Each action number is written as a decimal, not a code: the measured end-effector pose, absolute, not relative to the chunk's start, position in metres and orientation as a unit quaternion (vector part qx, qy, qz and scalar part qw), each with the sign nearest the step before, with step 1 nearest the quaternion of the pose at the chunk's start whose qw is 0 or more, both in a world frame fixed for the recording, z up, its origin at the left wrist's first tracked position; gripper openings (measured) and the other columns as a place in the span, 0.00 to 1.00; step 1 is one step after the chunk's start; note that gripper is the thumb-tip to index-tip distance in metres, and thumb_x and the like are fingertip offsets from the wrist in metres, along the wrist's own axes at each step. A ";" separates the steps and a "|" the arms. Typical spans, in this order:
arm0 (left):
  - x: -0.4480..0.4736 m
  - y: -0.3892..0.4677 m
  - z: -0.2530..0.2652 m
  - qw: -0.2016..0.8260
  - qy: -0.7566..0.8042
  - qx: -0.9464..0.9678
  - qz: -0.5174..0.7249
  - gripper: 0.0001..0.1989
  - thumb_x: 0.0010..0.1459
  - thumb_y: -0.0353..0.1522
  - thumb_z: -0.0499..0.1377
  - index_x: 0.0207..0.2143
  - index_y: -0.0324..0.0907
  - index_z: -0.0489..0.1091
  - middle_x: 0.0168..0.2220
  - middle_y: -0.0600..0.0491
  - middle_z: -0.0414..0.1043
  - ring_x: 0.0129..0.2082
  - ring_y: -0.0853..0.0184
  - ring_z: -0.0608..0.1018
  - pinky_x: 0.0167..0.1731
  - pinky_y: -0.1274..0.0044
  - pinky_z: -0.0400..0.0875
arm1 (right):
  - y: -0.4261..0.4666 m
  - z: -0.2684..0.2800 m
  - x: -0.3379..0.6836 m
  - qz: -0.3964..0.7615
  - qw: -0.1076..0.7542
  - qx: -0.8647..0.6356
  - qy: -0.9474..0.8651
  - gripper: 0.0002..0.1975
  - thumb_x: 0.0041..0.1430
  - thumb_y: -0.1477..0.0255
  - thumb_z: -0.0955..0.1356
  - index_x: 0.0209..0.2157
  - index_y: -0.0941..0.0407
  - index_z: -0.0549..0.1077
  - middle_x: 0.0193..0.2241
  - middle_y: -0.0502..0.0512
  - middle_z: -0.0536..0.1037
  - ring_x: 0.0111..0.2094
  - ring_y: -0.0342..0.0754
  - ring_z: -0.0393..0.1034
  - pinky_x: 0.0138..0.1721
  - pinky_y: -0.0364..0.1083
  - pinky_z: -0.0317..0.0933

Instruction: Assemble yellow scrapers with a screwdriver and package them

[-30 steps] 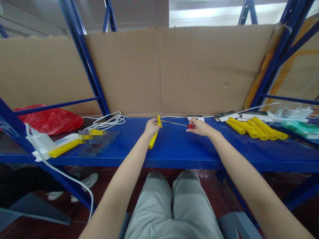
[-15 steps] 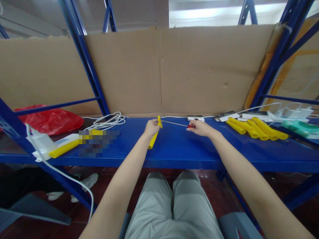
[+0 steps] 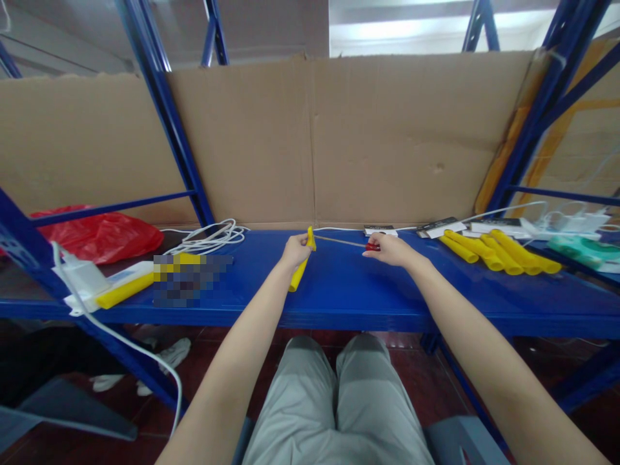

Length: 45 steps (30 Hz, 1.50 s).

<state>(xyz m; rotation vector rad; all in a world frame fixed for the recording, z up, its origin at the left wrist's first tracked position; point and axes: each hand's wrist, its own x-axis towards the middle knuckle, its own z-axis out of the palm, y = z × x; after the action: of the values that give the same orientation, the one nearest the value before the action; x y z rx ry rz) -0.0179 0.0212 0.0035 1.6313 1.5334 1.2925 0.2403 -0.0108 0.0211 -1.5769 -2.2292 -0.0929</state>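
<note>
My left hand (image 3: pixel 293 252) is closed around the upper end of a yellow tool with a tube-shaped handle (image 3: pixel 299 276) and a short crosspiece at its top. The handle slants down towards the bench's front edge. A long-shafted screwdriver (image 3: pixel 372 247) with a red handle is gripped in the fingers of my right hand (image 3: pixel 393 250). Its thin metal shaft runs left, nearly level, to the crosspiece of the yellow tool. Whether the tip sits in a screw is too small to make out.
Several yellow tubes (image 3: pixel 506 253) lie at right on the blue bench (image 3: pixel 358 284), beside flat black-and-white packets (image 3: pixel 442 227). At left are a coiled white cable (image 3: pixel 213 237), a red plastic bag (image 3: pixel 111 234), a power strip and another yellow tube (image 3: pixel 124 289). Cardboard (image 3: pixel 387 142) stands behind.
Both hands keep almost the same place and grip, with the screwdriver still against the yellow tool. The whole view has shifted very slightly.
</note>
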 end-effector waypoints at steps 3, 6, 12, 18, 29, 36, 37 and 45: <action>-0.018 0.022 0.003 0.275 0.570 0.606 0.482 0.26 0.47 0.18 0.59 0.50 0.36 0.73 0.48 0.45 0.76 0.36 0.68 0.79 0.34 0.81 0.69 | -0.010 0.019 0.242 -0.046 0.216 -0.564 -0.796 0.10 0.53 0.66 0.70 0.34 0.53 0.67 0.28 0.53 0.76 0.28 0.48 0.69 0.28 0.42 0.54; -0.018 0.022 0.002 0.275 0.571 0.604 0.483 0.26 0.47 0.18 0.59 0.51 0.35 0.72 0.48 0.44 0.75 0.36 0.68 0.79 0.32 0.82 0.68 | -0.010 0.019 0.242 -0.070 0.209 -0.562 -0.798 0.07 0.56 0.66 0.68 0.34 0.53 0.67 0.30 0.54 0.77 0.29 0.48 0.69 0.28 0.43 0.55; -0.019 0.025 0.000 0.255 0.581 0.607 0.479 0.24 0.48 0.19 0.59 0.49 0.36 0.73 0.46 0.46 0.77 0.37 0.67 0.79 0.31 0.82 0.68 | -0.009 0.019 0.240 -0.035 0.198 -0.539 -0.818 0.05 0.59 0.68 0.65 0.31 0.55 0.69 0.30 0.56 0.78 0.30 0.48 0.70 0.30 0.44 0.57; -0.019 0.024 0.001 0.259 0.580 0.609 0.475 0.25 0.47 0.21 0.62 0.50 0.36 0.73 0.47 0.45 0.76 0.36 0.67 0.79 0.33 0.81 0.68 | -0.004 0.016 0.243 -0.021 0.232 -0.546 -0.805 0.09 0.52 0.69 0.70 0.33 0.54 0.67 0.29 0.53 0.77 0.29 0.47 0.69 0.29 0.43 0.57; -0.017 0.020 0.003 0.256 0.586 0.601 0.480 0.24 0.48 0.20 0.61 0.50 0.37 0.73 0.46 0.45 0.77 0.38 0.66 0.79 0.33 0.81 0.69 | -0.011 0.021 0.239 -0.034 0.201 -0.555 -0.807 0.04 0.58 0.69 0.66 0.31 0.54 0.68 0.30 0.55 0.77 0.30 0.48 0.70 0.30 0.43 0.56; -0.016 0.016 0.006 0.255 0.587 0.604 0.475 0.26 0.48 0.18 0.59 0.51 0.35 0.72 0.48 0.44 0.76 0.39 0.66 0.79 0.37 0.80 0.70 | -0.005 0.016 0.243 0.015 0.252 -0.528 -0.811 0.10 0.51 0.70 0.71 0.33 0.54 0.65 0.28 0.52 0.76 0.28 0.46 0.68 0.29 0.42 0.56; -0.016 0.016 0.007 0.254 0.587 0.604 0.476 0.25 0.48 0.18 0.59 0.51 0.34 0.72 0.48 0.43 0.76 0.39 0.65 0.79 0.37 0.80 0.70 | -0.005 0.015 0.244 0.011 0.257 -0.527 -0.810 0.11 0.51 0.70 0.71 0.33 0.54 0.65 0.28 0.52 0.75 0.28 0.46 0.68 0.29 0.42 0.56; -0.016 0.016 0.007 0.254 0.592 0.611 0.459 0.25 0.50 0.17 0.57 0.51 0.34 0.71 0.48 0.44 0.76 0.41 0.64 0.79 0.36 0.79 0.70 | -0.007 0.017 0.241 -0.032 0.228 -0.548 -0.804 0.06 0.56 0.68 0.67 0.31 0.54 0.67 0.28 0.55 0.76 0.28 0.47 0.68 0.28 0.43 0.55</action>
<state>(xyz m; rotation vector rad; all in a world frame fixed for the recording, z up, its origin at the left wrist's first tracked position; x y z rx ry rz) -0.0163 0.0164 0.0066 1.6611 1.6084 1.2483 0.2409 -0.0074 0.0165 -1.5086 -2.2154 -0.0877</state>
